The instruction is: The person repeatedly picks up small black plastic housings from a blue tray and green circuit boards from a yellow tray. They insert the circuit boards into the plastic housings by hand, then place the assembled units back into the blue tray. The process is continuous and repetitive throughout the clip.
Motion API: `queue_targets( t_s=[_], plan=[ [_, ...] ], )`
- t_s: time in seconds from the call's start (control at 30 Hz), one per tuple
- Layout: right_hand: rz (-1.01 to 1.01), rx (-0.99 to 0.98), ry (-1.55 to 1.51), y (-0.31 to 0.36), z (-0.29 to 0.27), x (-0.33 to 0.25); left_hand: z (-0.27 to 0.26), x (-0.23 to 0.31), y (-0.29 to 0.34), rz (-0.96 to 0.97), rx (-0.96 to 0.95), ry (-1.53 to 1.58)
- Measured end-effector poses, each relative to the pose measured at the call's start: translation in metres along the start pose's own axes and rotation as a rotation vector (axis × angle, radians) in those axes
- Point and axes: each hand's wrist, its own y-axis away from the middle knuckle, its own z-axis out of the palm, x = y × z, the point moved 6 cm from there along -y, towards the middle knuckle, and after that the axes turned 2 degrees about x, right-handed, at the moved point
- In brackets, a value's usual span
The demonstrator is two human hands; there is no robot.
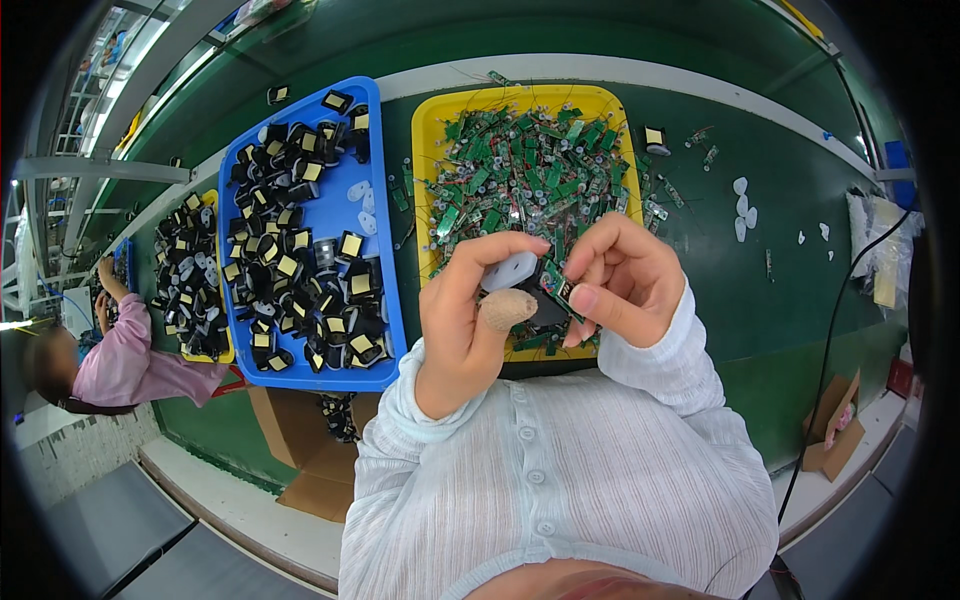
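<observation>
In front of my chest, my left hand (pixel 470 310) grips a small black plastic housing (pixel 548 309) that has a whitish oval piece (pixel 510 271) at its side. A tan cover wraps the tip of my left thumb. My right hand (pixel 628 280) pinches a small green circuit board (pixel 556 281) between thumb and fingers, at the housing's right side. The board touches the housing; whether it sits inside I cannot tell. Both hands are over the near part of a yellow tray (pixel 421 130) heaped with green circuit boards and thin wires.
Left of it stands a blue tray (pixel 372 100) of black housings with pale yellow pads. Farther left are another yellow tray (pixel 215 340) and a person in a pink sleeve (pixel 150 355). White oval pieces (pixel 741 205) and loose boards lie right. An open cardboard box (pixel 310 450) is below.
</observation>
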Motion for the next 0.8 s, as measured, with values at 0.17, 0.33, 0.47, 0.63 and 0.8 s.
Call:
queue_targets(
  t_s=[0.17, 0.33, 0.47, 0.63, 0.8],
  plan=[
    [0.083, -0.091, 0.023, -0.002, 0.0, 0.005, -0.001, 0.008, 0.0, 0.108, -0.017, -0.128],
    [0.035, -0.119, 0.116, -0.002, 0.004, 0.006, -0.001, 0.01, -0.002, 0.146, -0.058, -0.153],
    [-0.058, -0.062, 0.127, 0.003, 0.007, 0.003, 0.0, 0.001, 0.001, 0.02, -0.073, 0.004],
    [-0.435, 0.168, 0.657, 0.01, 0.007, -0.017, 0.009, -0.007, -0.006, -0.014, -0.091, 0.133],
    [-0.585, 0.254, 0.873, 0.017, 0.01, -0.025, 0.009, -0.015, -0.003, -0.089, -0.199, 0.036]
  ],
)
